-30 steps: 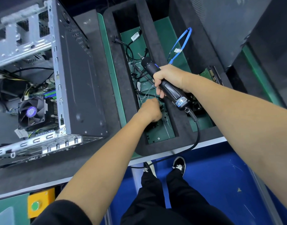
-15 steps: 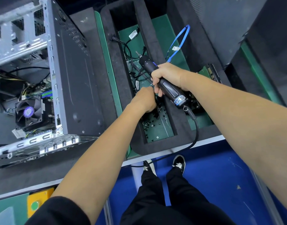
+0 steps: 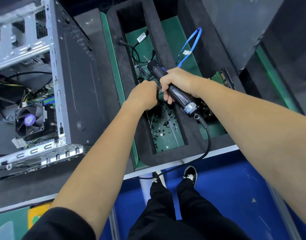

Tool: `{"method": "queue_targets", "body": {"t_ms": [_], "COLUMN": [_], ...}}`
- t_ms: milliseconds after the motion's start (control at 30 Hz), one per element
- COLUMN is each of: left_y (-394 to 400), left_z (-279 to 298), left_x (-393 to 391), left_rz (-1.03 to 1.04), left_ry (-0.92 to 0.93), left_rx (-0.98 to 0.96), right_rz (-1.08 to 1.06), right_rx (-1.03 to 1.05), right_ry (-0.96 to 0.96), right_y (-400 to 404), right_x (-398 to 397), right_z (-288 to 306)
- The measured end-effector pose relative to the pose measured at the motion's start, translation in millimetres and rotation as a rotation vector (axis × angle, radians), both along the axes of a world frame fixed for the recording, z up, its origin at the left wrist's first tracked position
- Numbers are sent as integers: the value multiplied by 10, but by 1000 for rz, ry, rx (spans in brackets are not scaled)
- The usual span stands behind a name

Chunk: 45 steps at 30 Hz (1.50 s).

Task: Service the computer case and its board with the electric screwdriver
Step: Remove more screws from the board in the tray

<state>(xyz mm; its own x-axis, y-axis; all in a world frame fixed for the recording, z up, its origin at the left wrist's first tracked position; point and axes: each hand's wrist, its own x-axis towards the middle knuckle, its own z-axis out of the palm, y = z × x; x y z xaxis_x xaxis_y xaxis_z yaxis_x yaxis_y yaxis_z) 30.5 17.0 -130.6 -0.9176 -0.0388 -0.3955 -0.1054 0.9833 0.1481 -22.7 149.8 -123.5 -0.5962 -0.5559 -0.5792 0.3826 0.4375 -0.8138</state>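
My right hand (image 3: pixel 178 80) grips the black electric screwdriver (image 3: pixel 186 102) around its body, tip pointing away over the tray's cables. My left hand (image 3: pixel 143 96) is curled into a fist just left of the tool, above a compartment of small black screws (image 3: pixel 162 125). Its fingertips are hidden, so whatever they may pinch is out of sight. The open computer case (image 3: pixel 76 84) stands on the left. Inside it I see the board with its cooler fan (image 3: pixel 29 120).
A black foam tray (image 3: pixel 166 49) with green-floored compartments holds black cables, a blue cable (image 3: pixel 192 47) and a green circuit board (image 3: pixel 218 77). The screwdriver's cord (image 3: pixel 207 141) hangs over the table's front edge. My legs stand on the blue floor below.
My left hand has risen from the screws and moved away from me, up beside the screwdriver. The right hand and tool have barely shifted.
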Motion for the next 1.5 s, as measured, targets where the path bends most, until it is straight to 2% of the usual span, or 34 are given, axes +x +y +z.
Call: {"method": "queue_targets", "body": {"t_ms": [167,233,300,400,600,800,1267,1400,1500], "left_y": [-72,-110,-81,68,172,277,343,316,295], "left_z": [14,31,18,-104,-253,-272,-330,-279,-255], "left_x": [4,25,91,210,247,313,383,355,319], "left_rz": [-16,-99,-230,-371,-326,-454,-570,-509,-395], "left_ry": [-32,-98,-177,-124,-108,-272,-213,-269,-227], "left_rx": [63,56,-40,-230,-214,-406,-441,-389,-274], "right_rz": [7,8,11,15,11,13,17,17,9], "right_rx": [8,6,5,14,9,-9,-12,-13,-15], "right_ry": [15,17,19,25,32,14,10,8,9], "right_y": [-19,-24,-20,-13,-20,-17,-19,-9,-6], "right_x": [19,24,18,5,0,-5,-11,-4,-2], "right_z": [3,3,1,-1,-17,-38,-58,-51,-44]}}
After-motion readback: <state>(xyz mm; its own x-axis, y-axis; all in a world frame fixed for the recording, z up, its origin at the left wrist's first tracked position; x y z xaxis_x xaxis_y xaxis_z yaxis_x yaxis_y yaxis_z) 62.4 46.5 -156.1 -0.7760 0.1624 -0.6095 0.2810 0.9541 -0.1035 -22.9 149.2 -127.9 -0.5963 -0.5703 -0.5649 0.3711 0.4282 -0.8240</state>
